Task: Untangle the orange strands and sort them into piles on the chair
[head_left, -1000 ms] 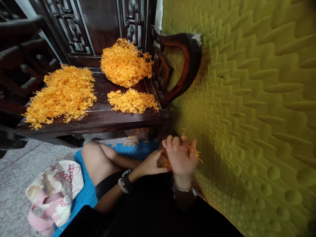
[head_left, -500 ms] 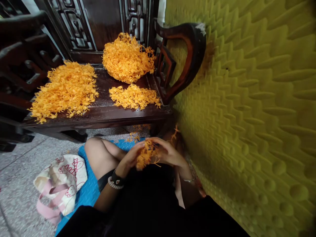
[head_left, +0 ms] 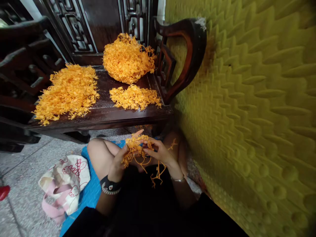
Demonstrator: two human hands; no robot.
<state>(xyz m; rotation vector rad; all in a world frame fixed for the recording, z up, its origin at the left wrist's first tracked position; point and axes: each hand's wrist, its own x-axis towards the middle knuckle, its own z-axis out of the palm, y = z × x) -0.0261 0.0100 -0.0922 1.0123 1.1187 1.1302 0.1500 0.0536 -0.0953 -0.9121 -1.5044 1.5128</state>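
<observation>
Over my lap, my left hand point(head_left: 119, 160) is closed around a bunch of orange, thin, branching plastic-looking strands point(head_left: 133, 148). My right hand point(head_left: 161, 154) meets the bunch from the right, its fingers pinching some of the strands. A few branched pieces point(head_left: 158, 176) dangle beneath the right hand. Another orange piece point(head_left: 172, 144) shows above the right wrist; I cannot tell whether it hangs or rests on the leg. The tips of several fingers are hidden among the strands.
Ahead stands a dark wooden bench point(head_left: 98, 113) with a left heap point(head_left: 70, 92), a tall round heap point(head_left: 128, 59) and a small heap point(head_left: 135, 97) of orange strands. A cloth bag point(head_left: 70, 176) lies left on a blue mat point(head_left: 91, 184). A padded yellow wall point(head_left: 242, 98) borders the right.
The hands were cupped together around the bunch; now they are further apart, the left tilted outward. The bunch is spread looser, with strands hanging under the right hand. The view has shifted slightly.
</observation>
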